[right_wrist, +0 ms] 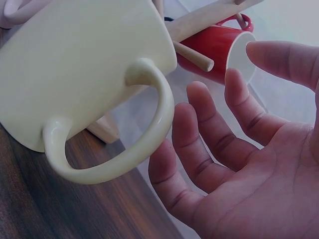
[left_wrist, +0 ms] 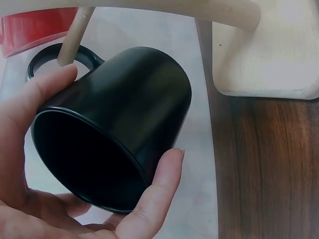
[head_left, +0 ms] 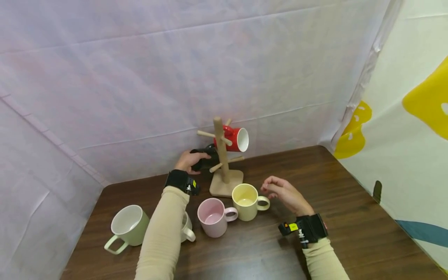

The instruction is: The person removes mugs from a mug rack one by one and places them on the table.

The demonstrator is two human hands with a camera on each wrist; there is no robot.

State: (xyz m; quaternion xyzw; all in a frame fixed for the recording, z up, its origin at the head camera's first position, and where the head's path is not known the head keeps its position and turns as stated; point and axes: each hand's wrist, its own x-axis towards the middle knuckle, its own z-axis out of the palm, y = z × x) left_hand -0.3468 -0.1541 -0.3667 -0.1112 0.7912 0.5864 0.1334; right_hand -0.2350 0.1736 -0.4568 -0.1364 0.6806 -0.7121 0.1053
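My left hand [head_left: 189, 161] grips a black mug [left_wrist: 124, 89] around its body near the rim, its mouth tilted toward the wrist camera. The mug is held off the table beside a wooden mug tree [head_left: 224, 159]. In the left wrist view one peg [left_wrist: 75, 37] ends at the mug's handle loop; whether it passes through, I cannot tell. A red mug [head_left: 233, 144] hangs on the tree's upper right side. Beside the handle of a pale yellow mug [right_wrist: 89, 59], my right hand [head_left: 287, 196] has loosely bent fingers and holds nothing.
A pink mug [head_left: 214, 226] stands left of the yellow one. Farther left, a white mug [head_left: 188, 227] is partly hidden by the left sleeve, and a light green mug [head_left: 135, 231] stands beyond it. Cloth sheets [head_left: 168, 77] hang behind the brown table [head_left: 350, 217].
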